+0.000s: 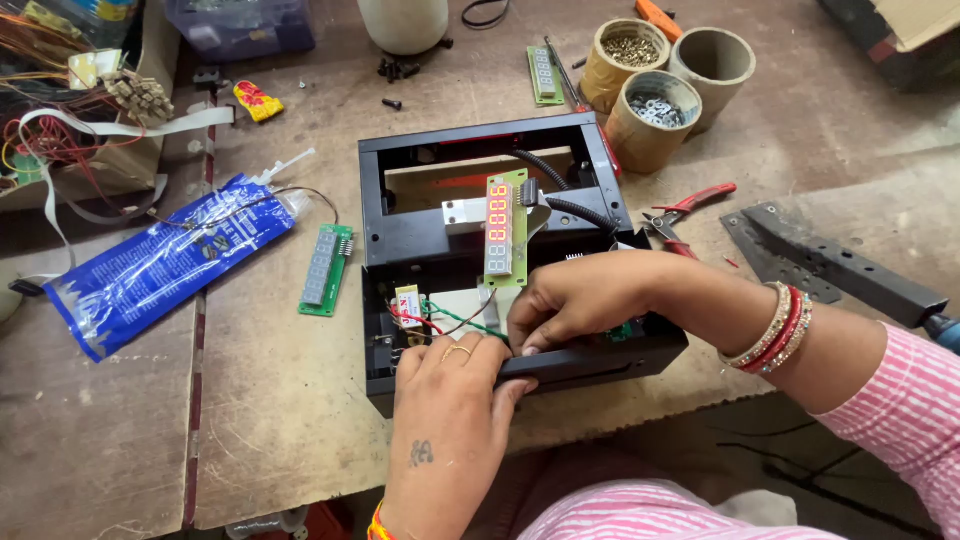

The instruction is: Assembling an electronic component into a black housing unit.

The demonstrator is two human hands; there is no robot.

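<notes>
An open black housing lies on the worn workbench, with a green display board of red digits standing in its middle. Thin red, green and white wires run inside its near part. My left hand rests on the housing's near rim, fingers pressing down beside the wires. My right hand reaches in from the right, its fingertips pinched on something small at the near edge; what they hold is hidden. A black corrugated cable curves through the housing.
A second display board and a blue plastic bag lie to the left. Red-handled pliers and a black metal bracket lie on the right. Three cardboard tubes with screws and washers stand behind. Wire bundles fill the far left.
</notes>
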